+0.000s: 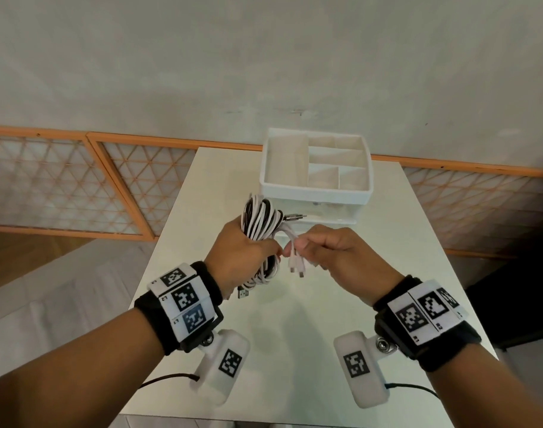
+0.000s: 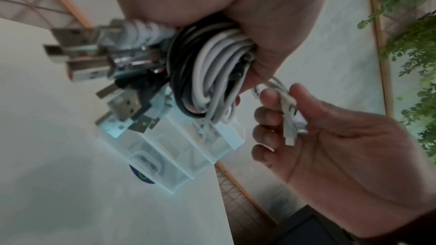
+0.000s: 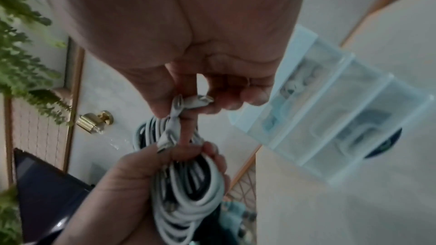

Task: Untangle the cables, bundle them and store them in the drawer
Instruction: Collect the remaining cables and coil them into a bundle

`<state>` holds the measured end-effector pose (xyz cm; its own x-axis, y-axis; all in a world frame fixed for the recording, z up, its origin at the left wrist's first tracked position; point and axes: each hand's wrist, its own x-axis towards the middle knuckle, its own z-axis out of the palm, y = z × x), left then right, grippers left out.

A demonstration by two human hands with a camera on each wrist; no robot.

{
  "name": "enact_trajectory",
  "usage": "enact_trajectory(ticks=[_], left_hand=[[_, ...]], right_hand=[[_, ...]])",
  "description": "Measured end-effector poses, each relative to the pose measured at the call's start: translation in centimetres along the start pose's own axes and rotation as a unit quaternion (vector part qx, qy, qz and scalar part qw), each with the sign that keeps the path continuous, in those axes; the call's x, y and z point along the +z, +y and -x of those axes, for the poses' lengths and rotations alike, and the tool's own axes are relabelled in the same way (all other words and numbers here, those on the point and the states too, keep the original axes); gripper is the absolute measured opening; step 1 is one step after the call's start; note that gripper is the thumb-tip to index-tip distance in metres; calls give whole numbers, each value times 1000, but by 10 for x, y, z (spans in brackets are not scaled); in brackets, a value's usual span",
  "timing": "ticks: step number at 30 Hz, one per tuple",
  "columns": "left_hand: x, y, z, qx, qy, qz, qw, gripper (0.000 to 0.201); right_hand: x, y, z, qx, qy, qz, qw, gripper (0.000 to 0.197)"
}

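Cables [image 1: 261,223], black and white, sit coiled in my left hand [image 1: 242,257], fingers wrapped tight round the loops above the table [image 1: 387,273], near the drawer unit [image 1: 316,168]. My right hand [image 1: 335,251] pinches the loose white plug ends [image 1: 296,267]; I'd wind them snugly round the coil's middle, keeping tension.

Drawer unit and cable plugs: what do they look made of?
Drawer unit: seemingly plastic, an opaque white matte top tray over translucent drawer fronts that show their contents. Cable bundle: smooth white and black sheathing, likely rubbery plastic. USB plugs: shiny metal shells.
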<state>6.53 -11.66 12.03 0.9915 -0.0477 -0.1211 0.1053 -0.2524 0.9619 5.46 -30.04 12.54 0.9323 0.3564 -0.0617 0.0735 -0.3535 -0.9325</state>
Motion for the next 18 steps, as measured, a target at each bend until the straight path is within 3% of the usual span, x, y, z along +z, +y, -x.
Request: enact_trajectory(ticks=[3, 7, 14, 18], left_hand=[[4, -6, 2, 2, -23, 26, 999, 19], [4, -7, 4, 20, -74, 62, 995, 14], [-3, -6, 6, 19, -114, 115, 987, 18], [-3, -12, 5, 12, -114, 128, 985, 32]], right_hand=[[5, 5, 0, 16, 28, -141, 990, 16], [14, 5, -3, 53, 53, -280, 957, 22], [15, 2, -6, 43, 101, -244, 964, 34], [15, -2, -6, 46, 101, -225, 968, 18]])
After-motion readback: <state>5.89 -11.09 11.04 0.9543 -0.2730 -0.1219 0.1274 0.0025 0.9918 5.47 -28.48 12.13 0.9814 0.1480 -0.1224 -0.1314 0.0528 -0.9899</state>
